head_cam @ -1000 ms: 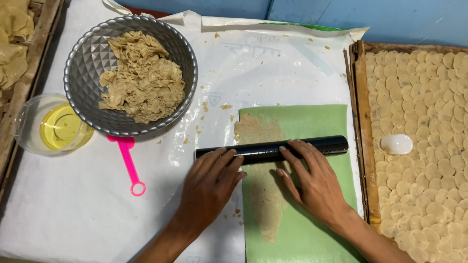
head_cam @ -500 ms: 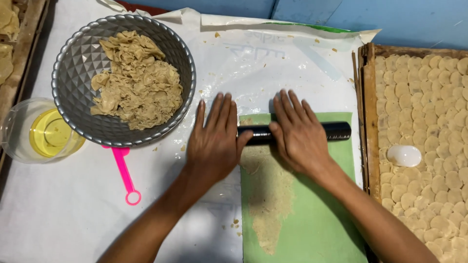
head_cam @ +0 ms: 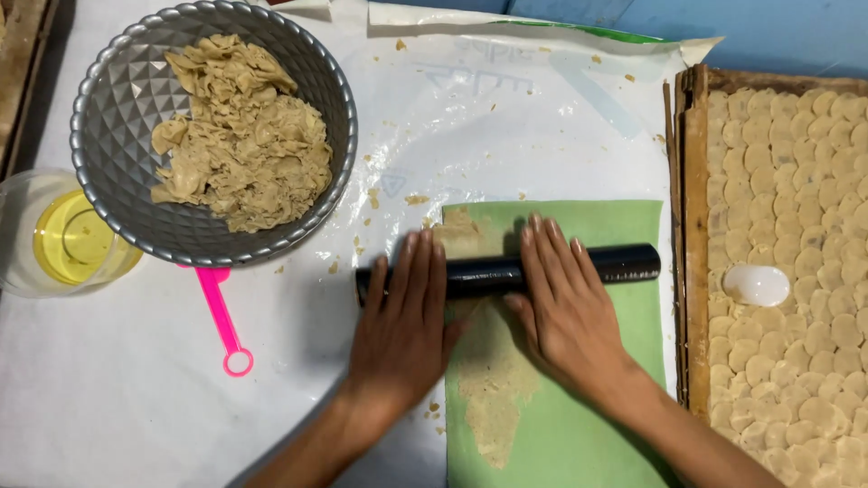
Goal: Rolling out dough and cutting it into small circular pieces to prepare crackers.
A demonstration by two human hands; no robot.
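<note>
Both hands are flat on a black rolling pin (head_cam: pixel 506 273), palms down with the fingers stretched out and lying together, pressing on top of it rather than wrapped around it. The left hand (head_cam: pixel 402 330) sits over the pin's left end, the right hand (head_cam: pixel 565 312) covers the middle, and the pin's right end pokes out bare past it. The pin lies crosswise on a green mat (head_cam: pixel 588 425), with a thin strip of tan dough (head_cam: pixel 493 398) flattened on the mat's left side, running from above the pin down toward the person. The mat rests on a white plastic sheet (head_cam: pixel 506 126) spread over the counter.

Up left there's a faceted grey metal bowl (head_cam: pixel 117 108) full of crumbly dough scraps (head_cam: pixel 240 136). A pink plastic handle (head_cam: pixel 221 316) with a ring at its end sticks out from under the bowl's edge. Just left of the bowl is a clear cup of yellow oil (head_cam: pixel 68 244). On the right, a wooden tray (head_cam: pixel 694 271) is packed with small round dough discs (head_cam: pixel 814 181), and a white oval piece (head_cam: pixel 756 285) lies on top of them.
</note>
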